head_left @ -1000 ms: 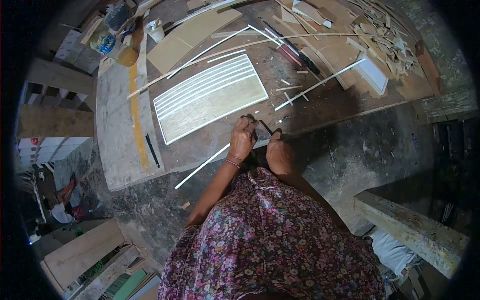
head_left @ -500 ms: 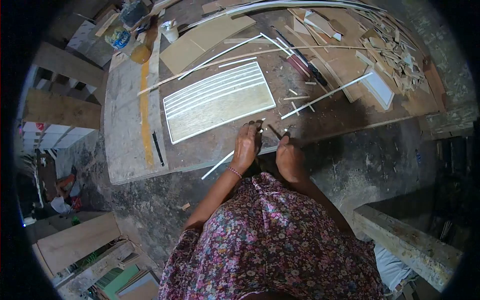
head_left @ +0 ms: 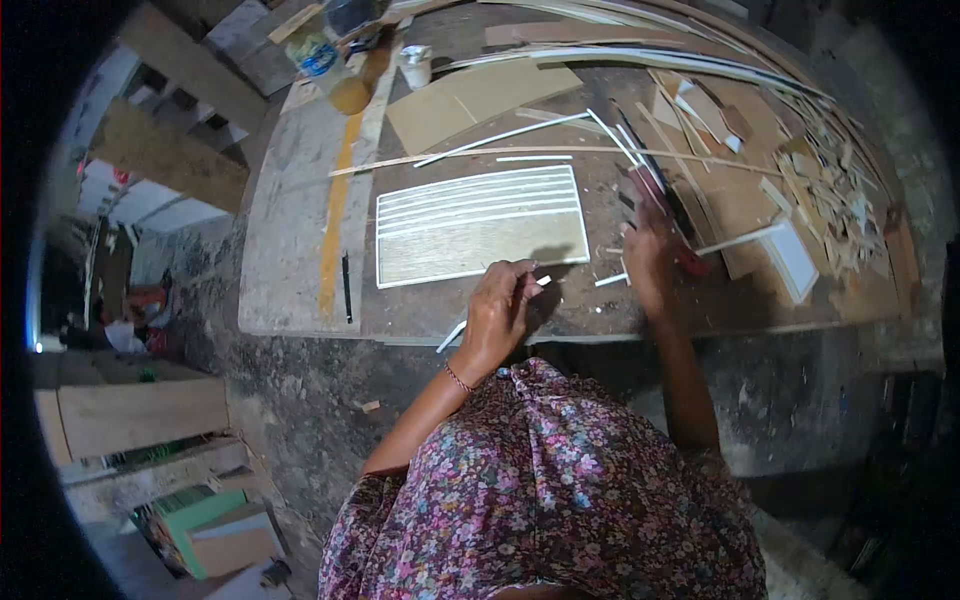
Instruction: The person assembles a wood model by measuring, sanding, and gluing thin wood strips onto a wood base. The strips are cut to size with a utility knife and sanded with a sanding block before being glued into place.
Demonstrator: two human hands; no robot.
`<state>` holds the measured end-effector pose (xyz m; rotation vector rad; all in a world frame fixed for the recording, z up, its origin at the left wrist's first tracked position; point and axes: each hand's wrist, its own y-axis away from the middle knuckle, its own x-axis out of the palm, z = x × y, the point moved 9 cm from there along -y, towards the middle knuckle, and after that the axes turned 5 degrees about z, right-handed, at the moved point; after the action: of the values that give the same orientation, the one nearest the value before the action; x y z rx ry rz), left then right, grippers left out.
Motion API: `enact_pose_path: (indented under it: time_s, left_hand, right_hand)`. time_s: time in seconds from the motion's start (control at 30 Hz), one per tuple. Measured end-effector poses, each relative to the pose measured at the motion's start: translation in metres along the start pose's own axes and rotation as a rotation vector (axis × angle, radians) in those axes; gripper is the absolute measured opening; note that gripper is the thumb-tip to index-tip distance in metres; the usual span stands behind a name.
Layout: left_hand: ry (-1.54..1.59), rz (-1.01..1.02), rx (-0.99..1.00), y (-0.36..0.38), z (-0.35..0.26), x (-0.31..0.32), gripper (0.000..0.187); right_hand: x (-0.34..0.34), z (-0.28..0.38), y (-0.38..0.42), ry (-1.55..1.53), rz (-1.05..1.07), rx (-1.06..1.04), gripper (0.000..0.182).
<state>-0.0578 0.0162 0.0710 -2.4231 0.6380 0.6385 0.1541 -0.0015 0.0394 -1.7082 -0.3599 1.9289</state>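
My left hand is closed in a pinch at the bench's near edge. A thin white strip runs under it, one end showing past the wrist side and a short pale bit by the fingertips. Just beyond lies a wooden panel with a white border and several white strips across its far half. My right hand is over the bench to the panel's right, fingers curled and blurred beside a dark red object. A red part shows beside its palm; what it grips I cannot tell.
A long white strip reaches a small white-faced board. Wood offcuts pile up on the right. A brown board, white cup and amber-coloured container stand farther back. A black pen-like stick lies left.
My right hand has moved away from the left hand, forward and right across the bench. My left hand stays near the panel's front edge with the strip. The view has shifted.
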Motion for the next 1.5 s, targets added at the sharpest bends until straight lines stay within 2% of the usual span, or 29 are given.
enact_pose_path:
  time_s: [0.1,0.13,0.2,0.27,0.33,0.47,0.57,0.63,0.67,0.77,0.8,0.83,0.87,0.9,0.93,0.97,1.03,1.07,1.1,1.17,1.27,1.37,1.4,1.5]
  left_hand:
    - [-0.030,0.019,0.042,-0.009,-0.010,-0.003,0.039]
    - [-0.053,0.015,0.060,-0.012,-0.014,-0.002,0.041]
    - [-0.056,0.018,0.080,-0.017,-0.015,0.001,0.045]
    - [-0.049,0.013,0.079,-0.019,-0.013,0.003,0.044]
    - [-0.046,0.032,0.073,-0.018,-0.007,0.008,0.040]
    - [-0.151,-0.256,0.130,-0.010,-0.033,-0.036,0.036]
    - [-0.125,-0.204,-0.009,0.031,-0.008,-0.041,0.031]
    - [0.428,-0.038,-0.621,0.077,0.072,0.002,0.033]
    - [0.715,0.049,-0.916,0.102,0.092,0.026,0.035]
    - [1.513,-0.278,-0.936,0.112,0.094,0.040,0.043]
    - [1.568,-0.383,-0.853,0.106,0.101,0.036,0.050]
    - [1.561,-0.462,-0.821,0.104,0.108,0.032,0.050]
    - [1.553,-0.540,-0.786,0.101,0.114,0.027,0.049]
    - [1.541,-0.618,-0.747,0.099,0.120,0.020,0.049]
    - [1.556,-0.673,-0.683,0.095,0.123,0.014,0.043]
    - [1.513,-0.693,-0.717,0.092,0.126,0.009,0.040]
    - [1.436,-0.722,-0.805,0.088,0.129,0.004,0.034]
    - [1.362,-0.747,-0.784,0.082,0.133,0.001,0.028]
    - [1.284,-0.696,-0.856,0.075,0.137,0.001,0.020]
    - [1.154,-0.697,-0.852,0.061,0.149,-0.005,0.014]
    - [1.068,-0.689,-0.890,0.046,0.181,-0.005,0.011]
    - [0.836,-0.686,-0.904,0.039,0.194,-0.014,0.010]
    - [0.869,-0.790,-0.894,0.036,0.189,-0.019,0.010]
    - [0.922,-0.792,-0.847,0.035,0.212,-0.013,0.010]
  right_hand:
    - [0.013,0.033,0.009,-0.840,0.379,0.262,0.027]
    - [0.012,0.048,0.012,-1.020,0.467,0.354,0.024]
    - [0.017,0.077,0.022,-1.368,0.654,0.554,0.022]
    - [0.030,0.079,0.023,-1.421,0.747,0.582,0.020]
    - [0.036,0.076,0.019,-1.424,0.805,0.570,0.019]
    - [0.038,0.062,0.001,-1.387,0.721,0.532,0.016]
    - [0.044,0.049,-0.011,-1.362,0.674,0.576,0.014]
    - [0.052,0.041,-0.013,-1.375,0.705,0.584,0.016]
    - [0.055,0.037,-0.014,-1.383,0.695,0.594,0.017]
    - [0.064,0.027,-0.015,-1.408,0.695,0.630,0.016]
    - [0.067,0.023,-0.015,-1.414,0.723,0.638,0.013]
    - [0.069,0.021,-0.014,-1.419,0.751,0.643,0.010]
    - [0.073,0.016,-0.012,-1.401,0.727,0.669,0.018]
    - [0.078,0.009,-0.009,-1.363,0.725,0.686,0.019]
    - [0.083,0.000,-0.005,-1.326,0.723,0.703,0.019]
    - [0.086,-0.006,-0.003,-1.289,0.718,0.722,0.020]
    - [0.092,-0.014,0.000,-1.313,0.679,0.730,0.021]
    - [0.100,-0.022,0.004,-1.304,0.668,0.726,0.021]
    - [0.102,-0.028,0.007,-1.295,0.654,0.723,0.021]
    - [0.105,-0.033,0.013,-1.227,0.662,0.757,0.022]
    - [0.121,-0.037,0.017,-1.140,0.679,0.748,0.024]
    - [0.125,-0.037,0.018,-1.034,0.675,0.692,0.027]
    - [0.122,-0.033,0.017,-1.007,0.665,0.708,0.027]
    - [0.135,-0.035,0.016,-0.971,0.665,0.689,0.024]
